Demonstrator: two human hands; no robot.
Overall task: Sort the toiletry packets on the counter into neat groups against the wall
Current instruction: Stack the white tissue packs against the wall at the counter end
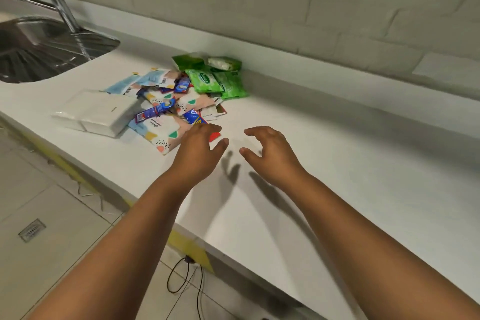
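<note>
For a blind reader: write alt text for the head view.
Two bare hands, left hand and right hand, hover open beside a jumbled pile of toiletry packets on a white counter, green packets nearest the wall, sink at left.

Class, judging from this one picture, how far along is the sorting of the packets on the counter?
Barely begun. Done: the green packets already cluster near the wall. In hand: nothing is gripped; the left hand hovers at the pile's near edge and the right hand over bare counter. Left: the patterned packets, blue sachets and white tissue pack lie jumbled, away from the wall.
</note>
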